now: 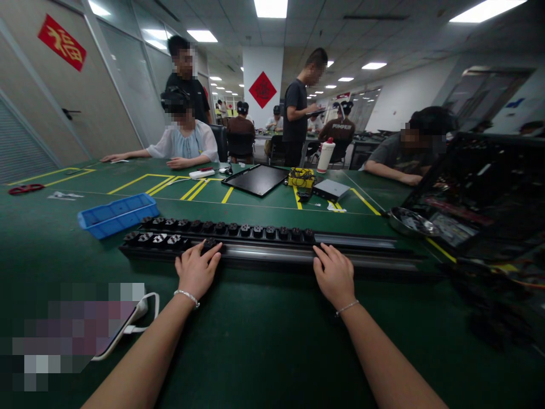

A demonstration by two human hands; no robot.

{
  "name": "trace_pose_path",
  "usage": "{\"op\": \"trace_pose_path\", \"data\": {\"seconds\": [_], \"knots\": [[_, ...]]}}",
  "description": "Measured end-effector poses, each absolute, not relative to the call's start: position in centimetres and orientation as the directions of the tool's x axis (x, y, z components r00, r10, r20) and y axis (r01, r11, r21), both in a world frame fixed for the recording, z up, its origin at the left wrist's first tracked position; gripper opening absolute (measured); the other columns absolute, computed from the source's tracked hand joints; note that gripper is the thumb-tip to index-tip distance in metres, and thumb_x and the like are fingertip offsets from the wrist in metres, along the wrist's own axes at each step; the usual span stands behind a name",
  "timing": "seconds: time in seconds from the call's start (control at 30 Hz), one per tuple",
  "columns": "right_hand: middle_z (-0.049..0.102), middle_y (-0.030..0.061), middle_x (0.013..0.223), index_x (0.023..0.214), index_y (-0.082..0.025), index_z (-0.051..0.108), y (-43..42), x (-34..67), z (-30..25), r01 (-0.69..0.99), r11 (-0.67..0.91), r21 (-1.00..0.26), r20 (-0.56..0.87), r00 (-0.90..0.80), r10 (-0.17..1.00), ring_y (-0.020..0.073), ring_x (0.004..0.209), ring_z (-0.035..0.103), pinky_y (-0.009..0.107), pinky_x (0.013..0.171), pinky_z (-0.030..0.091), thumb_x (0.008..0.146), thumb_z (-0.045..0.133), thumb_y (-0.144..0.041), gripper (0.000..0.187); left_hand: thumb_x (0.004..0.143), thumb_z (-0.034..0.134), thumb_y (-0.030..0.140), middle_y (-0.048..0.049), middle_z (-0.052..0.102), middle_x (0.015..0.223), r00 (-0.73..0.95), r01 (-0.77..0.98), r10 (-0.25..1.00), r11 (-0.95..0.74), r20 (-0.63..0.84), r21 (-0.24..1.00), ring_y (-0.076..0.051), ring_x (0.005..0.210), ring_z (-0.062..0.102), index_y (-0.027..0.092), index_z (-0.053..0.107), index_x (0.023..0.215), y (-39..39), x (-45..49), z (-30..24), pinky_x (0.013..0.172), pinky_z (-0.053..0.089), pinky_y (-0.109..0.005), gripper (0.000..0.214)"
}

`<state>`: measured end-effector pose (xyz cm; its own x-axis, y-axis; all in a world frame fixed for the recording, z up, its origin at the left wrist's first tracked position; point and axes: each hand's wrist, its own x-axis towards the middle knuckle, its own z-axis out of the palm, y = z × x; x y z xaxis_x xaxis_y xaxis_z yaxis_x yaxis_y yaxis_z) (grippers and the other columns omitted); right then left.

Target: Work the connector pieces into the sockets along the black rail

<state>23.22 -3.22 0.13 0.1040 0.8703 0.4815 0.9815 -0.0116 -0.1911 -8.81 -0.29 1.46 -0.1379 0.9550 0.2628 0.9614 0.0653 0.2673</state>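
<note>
Two long black rails (pixel 272 253) lie side by side across the table in front of me. Small black blocks (pixel 174 241) with patterned tops, resembling power sockets, line the left part of the near rail and much of the far one. My left hand (pixel 198 270) is at the near rail, its fingers around the rightmost block (pixel 210 244) there. The thumb's contact is hard to make out. My right hand (pixel 335 274) rests its extended fingers on the near rail farther right, where the metal strip is bare, and holds nothing.
A blue tray (pixel 119 215) sits behind the rails' left end. A phone (pixel 113 332) with a white cable lies front left. A metal bowl (pixel 412 220) and an open black case (pixel 481 193) stand right. A black panel (pixel 256 179) lies farther back, with people around the table.
</note>
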Motion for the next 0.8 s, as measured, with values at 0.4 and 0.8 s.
{"op": "trace_pose_path", "data": {"seconds": [0.4,0.8], "knots": [[0.056,0.0058,0.126,0.117,-0.023,0.059,-3.2,23.21,0.13,0.981,-0.012,-0.194,0.487,0.107,0.867,0.0223,0.12,0.044,0.042,0.096,0.032,0.087,0.035,-0.03,0.039,0.09,0.033,0.042,-0.0053,0.047,0.134,-0.135,0.964,0.955,0.066,0.263,0.257,-0.029,0.12,0.037,0.04,0.054,0.12,-0.23,-8.96,1.25,0.098,0.026,-0.06,0.037],[0.056,0.0059,0.126,0.117,-0.023,0.059,-3.14,23.27,0.04,0.98,-0.016,-0.198,0.481,0.111,0.869,0.0231,0.12,0.044,0.043,0.097,0.032,0.086,0.037,-0.03,0.039,0.09,0.029,0.045,-0.0044,0.046,0.135,-0.123,0.969,0.96,0.062,0.251,0.239,-0.029,0.12,0.038,0.042,0.053,0.121,-0.17,-9.14,1.24,0.098,0.024,-0.062,0.039]]}}
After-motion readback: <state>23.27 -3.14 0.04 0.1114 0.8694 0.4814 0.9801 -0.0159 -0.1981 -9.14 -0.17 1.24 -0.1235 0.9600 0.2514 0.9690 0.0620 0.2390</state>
